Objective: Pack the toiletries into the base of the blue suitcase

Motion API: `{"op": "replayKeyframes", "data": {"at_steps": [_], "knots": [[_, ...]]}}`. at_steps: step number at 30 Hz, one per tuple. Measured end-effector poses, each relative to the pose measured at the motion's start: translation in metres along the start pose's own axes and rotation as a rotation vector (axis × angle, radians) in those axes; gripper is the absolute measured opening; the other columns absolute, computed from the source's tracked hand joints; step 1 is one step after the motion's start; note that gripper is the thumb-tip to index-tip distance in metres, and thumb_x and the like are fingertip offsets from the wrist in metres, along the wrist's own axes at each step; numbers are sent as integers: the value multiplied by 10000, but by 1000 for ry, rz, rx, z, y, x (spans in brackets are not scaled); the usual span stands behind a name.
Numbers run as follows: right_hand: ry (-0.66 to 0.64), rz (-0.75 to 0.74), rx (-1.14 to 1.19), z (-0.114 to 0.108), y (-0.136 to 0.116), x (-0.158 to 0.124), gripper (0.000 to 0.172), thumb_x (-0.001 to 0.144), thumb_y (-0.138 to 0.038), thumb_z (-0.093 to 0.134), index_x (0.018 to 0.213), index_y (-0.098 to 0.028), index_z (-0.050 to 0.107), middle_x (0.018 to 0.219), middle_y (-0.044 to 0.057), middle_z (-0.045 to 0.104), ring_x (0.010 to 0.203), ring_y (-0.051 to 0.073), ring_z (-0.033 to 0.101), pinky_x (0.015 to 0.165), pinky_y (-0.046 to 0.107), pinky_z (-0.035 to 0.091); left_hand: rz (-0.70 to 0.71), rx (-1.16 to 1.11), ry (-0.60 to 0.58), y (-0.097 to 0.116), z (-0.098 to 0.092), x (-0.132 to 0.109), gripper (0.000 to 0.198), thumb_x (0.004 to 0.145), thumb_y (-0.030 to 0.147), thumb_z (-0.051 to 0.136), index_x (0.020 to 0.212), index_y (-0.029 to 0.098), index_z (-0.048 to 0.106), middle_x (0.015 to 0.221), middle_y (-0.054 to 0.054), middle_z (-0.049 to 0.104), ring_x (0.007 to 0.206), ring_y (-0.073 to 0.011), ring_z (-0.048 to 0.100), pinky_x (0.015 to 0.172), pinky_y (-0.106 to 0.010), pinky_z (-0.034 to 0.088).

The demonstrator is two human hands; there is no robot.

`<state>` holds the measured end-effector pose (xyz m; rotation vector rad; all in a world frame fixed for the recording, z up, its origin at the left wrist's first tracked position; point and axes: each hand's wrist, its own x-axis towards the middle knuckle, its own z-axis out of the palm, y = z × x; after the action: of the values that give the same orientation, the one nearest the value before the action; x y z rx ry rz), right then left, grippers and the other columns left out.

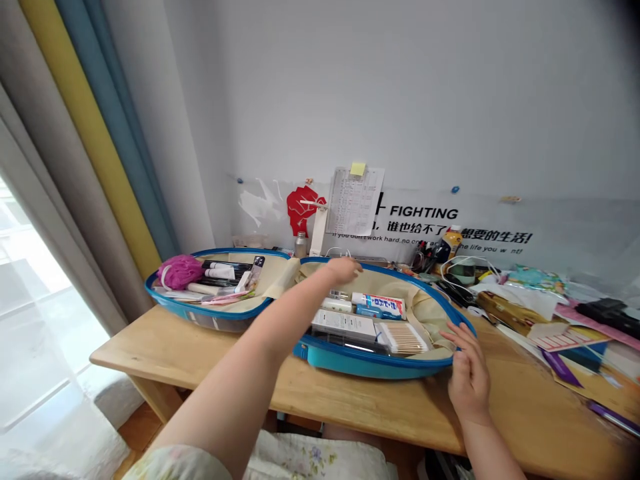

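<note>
An unzipped blue case (380, 368) lies open on the wooden table. Its left half holds a purple mesh puff (181, 272), tubes and a black-capped item. In the right half are a toothpaste box (379, 304), a white box (344, 323), a blue tube (376, 313) and a pack of cotton swabs (406, 337). Stretched across the middle, my left arm puts my left hand (345, 269) above the right half's back rim; its fingers are partly curled and what they hold, if anything, is unclear. My right hand (469, 367) rests at the right rim, fingers apart.
Papers, pouches, a purple pen (614, 417) and cables clutter the table's right side. Behind the case stand a small bottle (301, 245) and an orange-labelled bottle (451, 241). Curtains hang at the left; a printed sheet (354, 201) is on the wall.
</note>
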<state>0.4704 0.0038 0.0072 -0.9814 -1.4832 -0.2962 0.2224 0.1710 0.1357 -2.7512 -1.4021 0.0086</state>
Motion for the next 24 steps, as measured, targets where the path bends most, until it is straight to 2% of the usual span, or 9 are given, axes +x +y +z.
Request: {"op": "replayKeyframes", "data": {"at_steps": [3,5,8,11,13,15,19,24], "knots": [[6,11,6,0,-1,0,351,946,-387,355,979,-183,639,1151,134,640,1245,301,514,1034,589,378,-155,9,59,-63,-19,-30,419,970,303,311,1336,306,517,1409,-10,506,1249,-171,485,1014,-270,399],[1,14,10,0,0,0,347,945,-389,357,975,-186,638,1151,131,639,1252,301,509,1042,586,372,-295,40,62,-111,-24,-64,430,956,282,314,1323,277,538,1396,-37,523,1240,-203,499,1012,-295,403],[4,18,17,1,0,0,336,941,-385,362,964,-196,639,1151,127,641,1260,300,505,1057,577,363,-514,110,18,-177,-20,-128,438,937,272,323,1303,252,562,1343,-77,572,1198,-256,538,970,-353,438],[16,34,17,1,-1,1,338,932,-407,370,947,-205,640,1131,131,649,1253,305,515,1057,569,373,-692,182,-53,-222,-3,-188,434,877,274,437,1283,226,581,1303,-122,601,1173,-303,560,929,-390,463],[16,53,8,1,-2,2,340,924,-427,377,934,-211,640,1105,136,656,1250,316,520,1053,569,381,-744,213,-95,-240,10,-214,442,849,247,466,1271,219,593,1292,-133,609,1168,-314,565,909,-390,475],[16,68,0,1,-2,2,342,917,-442,383,927,-215,639,1078,136,660,1241,325,526,1048,577,384,-749,232,-125,-251,22,-227,460,833,208,471,1278,213,589,1321,-131,591,1189,-304,554,923,-374,468],[7,55,-8,0,1,1,340,923,-430,374,944,-216,637,1078,132,653,1238,324,525,1043,580,385,-712,256,-156,-261,37,-225,470,831,172,471,1285,221,579,1381,-109,546,1249,-267,516,994,-349,421],[-1,3,-26,0,3,0,323,935,-376,365,972,-207,639,1125,145,646,1248,325,518,1041,572,388,-698,269,-186,-267,42,-215,399,812,197,532,1202,179,616,1282,-134,618,1178,-278,570,966,-352,435]]}}
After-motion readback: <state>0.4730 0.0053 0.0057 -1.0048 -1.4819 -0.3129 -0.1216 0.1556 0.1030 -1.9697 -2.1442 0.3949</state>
